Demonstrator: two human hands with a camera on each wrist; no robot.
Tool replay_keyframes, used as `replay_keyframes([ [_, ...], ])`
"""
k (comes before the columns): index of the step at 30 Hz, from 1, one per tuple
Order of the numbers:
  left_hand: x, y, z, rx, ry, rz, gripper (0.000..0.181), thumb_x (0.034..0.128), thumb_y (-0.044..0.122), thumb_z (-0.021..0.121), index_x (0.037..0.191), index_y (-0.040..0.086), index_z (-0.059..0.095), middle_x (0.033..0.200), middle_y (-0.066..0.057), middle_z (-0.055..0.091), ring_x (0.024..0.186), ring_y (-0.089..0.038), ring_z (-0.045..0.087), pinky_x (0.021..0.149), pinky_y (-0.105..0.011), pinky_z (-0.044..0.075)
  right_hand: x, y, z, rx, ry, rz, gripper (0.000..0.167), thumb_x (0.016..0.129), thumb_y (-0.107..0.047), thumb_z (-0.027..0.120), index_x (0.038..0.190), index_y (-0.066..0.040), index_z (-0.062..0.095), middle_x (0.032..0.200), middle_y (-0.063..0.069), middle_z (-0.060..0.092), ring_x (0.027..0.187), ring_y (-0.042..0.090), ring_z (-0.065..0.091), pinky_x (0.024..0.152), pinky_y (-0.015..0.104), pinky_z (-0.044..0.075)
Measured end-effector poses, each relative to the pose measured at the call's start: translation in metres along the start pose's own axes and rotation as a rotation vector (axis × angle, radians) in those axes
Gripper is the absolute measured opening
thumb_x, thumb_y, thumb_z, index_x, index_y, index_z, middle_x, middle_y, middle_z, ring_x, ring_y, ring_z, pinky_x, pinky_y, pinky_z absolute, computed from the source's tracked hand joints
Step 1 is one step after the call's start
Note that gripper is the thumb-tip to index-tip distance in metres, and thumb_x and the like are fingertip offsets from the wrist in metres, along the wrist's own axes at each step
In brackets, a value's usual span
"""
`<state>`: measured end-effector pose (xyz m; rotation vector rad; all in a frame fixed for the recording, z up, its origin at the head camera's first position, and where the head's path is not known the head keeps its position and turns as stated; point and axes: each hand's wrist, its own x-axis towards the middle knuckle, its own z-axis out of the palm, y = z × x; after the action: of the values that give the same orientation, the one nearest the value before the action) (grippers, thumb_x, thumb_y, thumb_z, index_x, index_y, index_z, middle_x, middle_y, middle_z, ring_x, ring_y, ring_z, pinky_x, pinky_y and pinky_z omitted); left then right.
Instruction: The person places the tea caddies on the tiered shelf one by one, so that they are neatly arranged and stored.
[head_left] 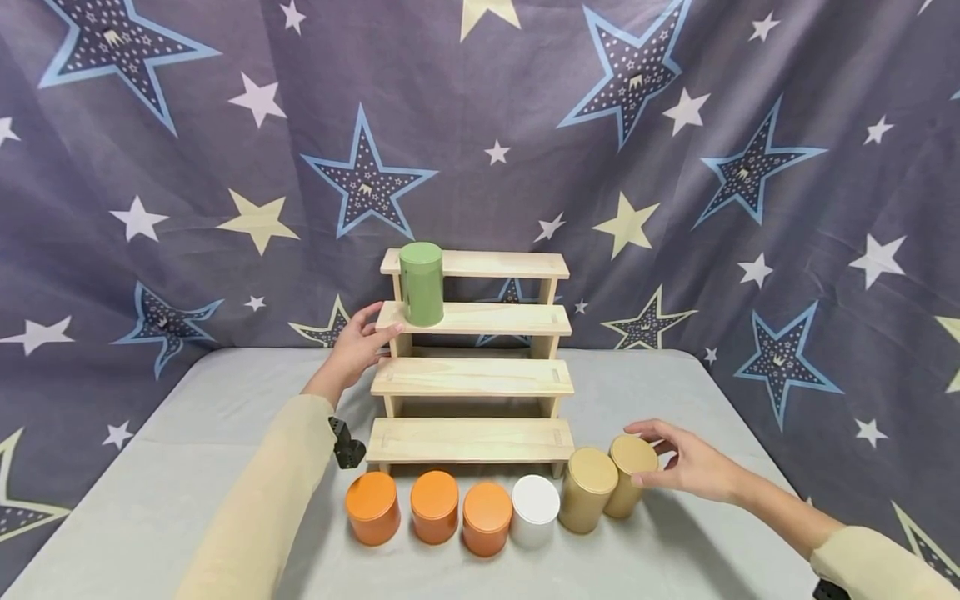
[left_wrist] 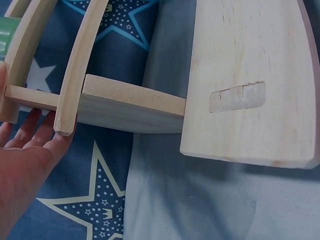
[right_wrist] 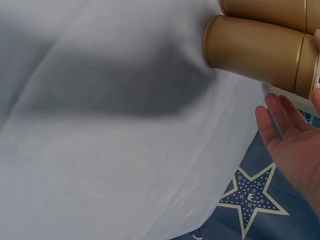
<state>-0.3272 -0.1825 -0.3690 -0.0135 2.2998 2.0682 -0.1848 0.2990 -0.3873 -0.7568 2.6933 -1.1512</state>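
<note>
from where i stand, the person's left hand (head_left: 358, 343) is clasped on the left end of the second tier from the top of a wooden stand (head_left: 472, 442), thumb at the front edge, fingers round behind. just beside that thumb, on the same tier, a green can (head_left: 422, 285) stands upright. the right hand (head_left: 688, 463) is at the farther gold can (head_left: 633, 458), upright on the pale cloth (head_left: 675, 550) right of the stand; thumb at its lid, other fingers spread around the far side. whether they pinch it, i cannot tell. a sliver of white label (right_wrist: 319, 80) with dark marks shows near that lid, too small to read. just left stands the nearer gold can (head_left: 588, 496), then a white can (head_left: 535, 512) and three orange cans (head_left: 373, 510), all in front of the stand. little crowns mark the starry backdrop (head_left: 480, 192).
</note>
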Motion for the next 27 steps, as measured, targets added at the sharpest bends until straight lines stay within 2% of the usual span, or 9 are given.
replay_keyframes([
  [13,0.002,-0.002,-0.001,0.013,0.004,-0.011,0.079,0.0906,0.029,0.062,0.151,0.021,0.012,0.148,-0.018,0.035,0.131,-0.036,0.040,0.102,-0.052,0.040,-0.005,0.010,0.012,0.038,0.024,0.022,0.072,0.073,-0.023,0.080,0.133,-0.002,0.044,0.111,0.013,0.059,0.085,0.000,0.055,0.064,0.026,0.049],
  [20,0.002,-0.001,-0.001,0.012,0.008,-0.012,0.079,0.0903,0.029,0.062,0.151,0.022,0.012,0.148,-0.018,0.034,0.132,-0.036,0.039,0.103,-0.054,0.038,-0.005,0.011,0.019,0.063,0.059,-0.002,0.072,0.072,-0.020,0.081,0.132,-0.004,0.045,0.105,0.007,0.058,0.083,-0.001,0.053,0.064,0.027,0.049],
  [27,0.000,0.002,0.000,0.026,0.008,-0.020,0.078,0.0902,0.030,0.062,0.151,0.024,0.013,0.148,-0.017,0.035,0.132,-0.035,0.039,0.104,-0.054,0.037,-0.005,0.014,0.024,0.107,0.072,0.008,0.072,0.071,-0.018,0.081,0.131,-0.003,0.045,0.108,0.009,0.058,0.084,0.000,0.052,0.065,0.025,0.050],
])
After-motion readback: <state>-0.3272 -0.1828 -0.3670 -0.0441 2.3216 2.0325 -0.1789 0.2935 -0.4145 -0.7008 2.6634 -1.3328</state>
